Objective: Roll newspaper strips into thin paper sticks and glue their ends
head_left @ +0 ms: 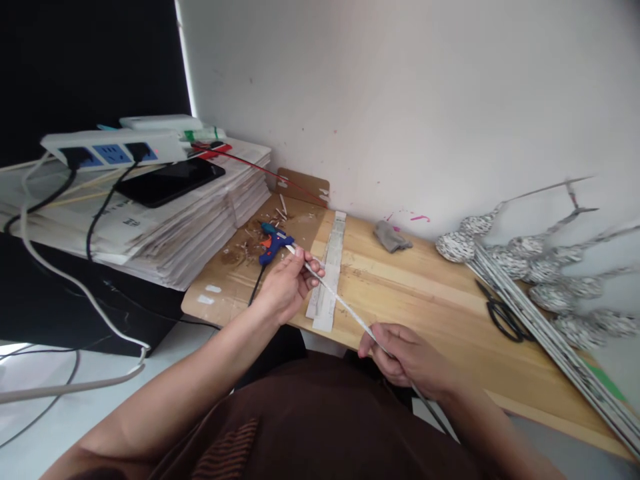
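Note:
A long thin rolled paper stick (345, 305) runs slantwise between my two hands over the front of the wooden table. My left hand (293, 283) pinches it near its upper end, close to the glue gun. Further down, my right hand (400, 353) has its fingers closed round the same stick, whose lower part passes under my wrist. The blue glue gun (275, 243) with an orange trigger lies just beyond my left fingertips. Flat paper strips (330, 280) lie on the table between and behind my hands.
Stacked newspapers (210, 220) at left carry a power strip (115, 150) and a black phone (173, 180). A grey cloth (391, 237) lies near the wall. At right are black scissors (505, 320), a bundle of paper sticks (550, 340) and several woven gourd shapes (455, 247).

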Tool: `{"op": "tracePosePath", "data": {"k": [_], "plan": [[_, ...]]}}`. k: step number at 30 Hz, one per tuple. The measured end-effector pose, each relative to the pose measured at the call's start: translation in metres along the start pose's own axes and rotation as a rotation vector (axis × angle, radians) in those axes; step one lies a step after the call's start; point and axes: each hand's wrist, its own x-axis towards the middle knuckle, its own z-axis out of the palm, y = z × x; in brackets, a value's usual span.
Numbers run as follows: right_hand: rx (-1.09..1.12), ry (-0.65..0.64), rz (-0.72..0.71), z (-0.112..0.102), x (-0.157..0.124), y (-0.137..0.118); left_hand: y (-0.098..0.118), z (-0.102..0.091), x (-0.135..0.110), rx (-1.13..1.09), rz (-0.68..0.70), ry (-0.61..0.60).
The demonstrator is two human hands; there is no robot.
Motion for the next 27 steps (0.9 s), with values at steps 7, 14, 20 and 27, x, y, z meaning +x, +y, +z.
{"op": "tracePosePath", "data": {"k": [7,14,20,27], "plan": [[-0.189,0.115,-0.089,0.017,0.019,-0.024,-0.003,-0.004,-0.004,0.019,0.005,-0.006],[-0.306,0.128,-0.149,0.037,0.048,-0.040,-0.001,-0.013,-0.011,0.046,0.027,0.020],[-0.066,-0.101,-0.033,0.033,0.063,-0.036,0.003,-0.022,-0.017,0.016,-0.025,0.041],[-0.463,0.158,-0.232,0.049,0.071,-0.039,0.004,-0.031,-0.019,0.001,-0.024,0.080]]}}
